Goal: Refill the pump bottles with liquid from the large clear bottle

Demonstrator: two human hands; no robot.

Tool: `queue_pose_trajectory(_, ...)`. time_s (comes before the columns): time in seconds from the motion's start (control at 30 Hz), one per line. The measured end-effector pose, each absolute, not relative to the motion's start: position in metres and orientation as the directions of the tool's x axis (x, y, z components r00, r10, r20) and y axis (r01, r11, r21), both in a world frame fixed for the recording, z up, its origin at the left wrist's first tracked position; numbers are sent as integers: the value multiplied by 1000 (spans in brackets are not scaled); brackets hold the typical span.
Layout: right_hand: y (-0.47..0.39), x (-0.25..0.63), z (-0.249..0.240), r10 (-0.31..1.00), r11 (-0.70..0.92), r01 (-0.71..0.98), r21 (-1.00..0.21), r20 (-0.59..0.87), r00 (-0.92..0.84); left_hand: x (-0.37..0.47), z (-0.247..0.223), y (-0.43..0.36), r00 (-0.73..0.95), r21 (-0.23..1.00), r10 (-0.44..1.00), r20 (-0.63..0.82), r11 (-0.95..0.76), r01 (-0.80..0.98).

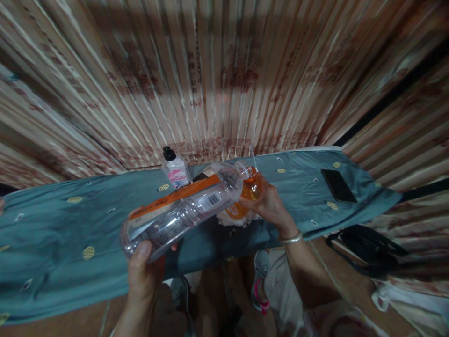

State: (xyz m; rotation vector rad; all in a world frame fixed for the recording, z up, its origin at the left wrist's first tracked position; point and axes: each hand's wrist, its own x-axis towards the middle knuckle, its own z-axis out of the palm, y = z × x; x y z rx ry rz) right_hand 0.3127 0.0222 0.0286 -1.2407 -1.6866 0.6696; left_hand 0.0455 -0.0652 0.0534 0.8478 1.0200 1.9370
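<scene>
My left hand point(143, 274) is closed round the base of a large clear plastic bottle point(175, 227), which has an orange-and-white label and a barcode. The bottle lies tilted across the middle, its neck up and to the right. My right hand point(268, 201) grips a smaller see-through orange bottle point(251, 185) near its top. The clear bottle's neck meets the orange bottle's top; whether liquid passes between them cannot be made out. Below the orange bottle, a white frayed-edged piece point(245, 222) lies on the cloth, partly hidden.
A pump bottle point(177, 173) with a black top and pink label stands behind the clear bottle. A black phone point(338, 185) lies at right on the teal tablecloth point(115, 234). Patterned curtains point(224, 84) hang behind. A dark bag point(368, 248) rests on the floor at right.
</scene>
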Motion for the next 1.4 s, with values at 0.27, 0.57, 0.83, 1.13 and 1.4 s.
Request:
queue_pose_trajectory(0.27, 23, 314, 27, 928, 360, 437, -824, 364, -79, 49, 55, -65, -484, 872, 855, 185, -370, -320)
queue_pose_trajectory(0.57, 22, 315, 29, 938, 340, 421, -841, 335, -88, 48, 52, -64, -483, 856, 852, 201, -392, -336)
queue_pose_trajectory(0.83, 22, 315, 26, 933, 347, 448, -824, 352, -75, 47, 52, -64, -475, 858, 856, 205, -391, -333)
queue_pose_trajectory(1.13, 22, 314, 28, 943, 325, 428, -843, 324, -76, 47, 53, -67, -514, 857, 840, 173, -386, -341)
queue_pose_trajectory(1.4, 22, 314, 27, 933, 351, 413, -840, 350, -83, 48, 60, -66, -504, 888, 851, 145, -336, -312)
